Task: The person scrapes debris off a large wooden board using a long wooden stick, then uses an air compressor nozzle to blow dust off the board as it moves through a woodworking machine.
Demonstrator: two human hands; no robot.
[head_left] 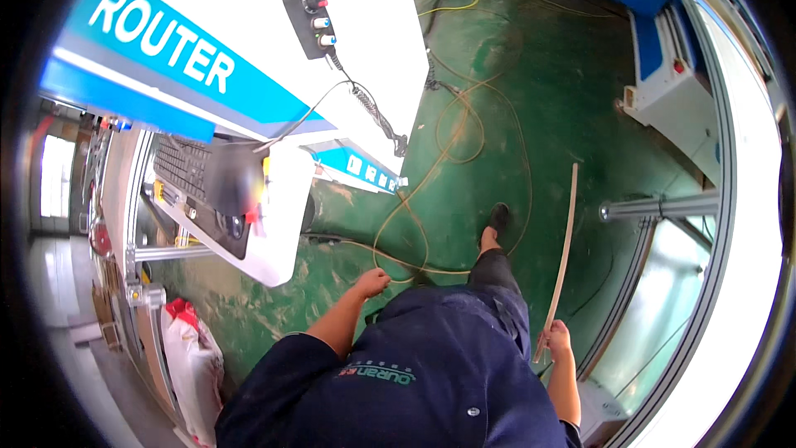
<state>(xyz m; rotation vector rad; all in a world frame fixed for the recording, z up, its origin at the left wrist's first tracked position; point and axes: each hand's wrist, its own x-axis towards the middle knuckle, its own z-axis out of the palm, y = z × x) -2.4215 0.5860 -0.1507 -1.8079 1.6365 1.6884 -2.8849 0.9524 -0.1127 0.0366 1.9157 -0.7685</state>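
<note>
In my right hand is a long, thin, slightly bowed pale strip that looks like wood. My fingers are closed round it near its lower end, and its far end points ahead over the floor. My left hand hangs in front of my body, fingers curled into a loose fist, and I see nothing in it. A yellowish hose lies on the floor beyond that hand.
At left stands a white and blue machine with a black hand controller and a keyboard. Looped hoses cross the green floor. A metal-framed machine rises at right. A white and red sack stands lower left.
</note>
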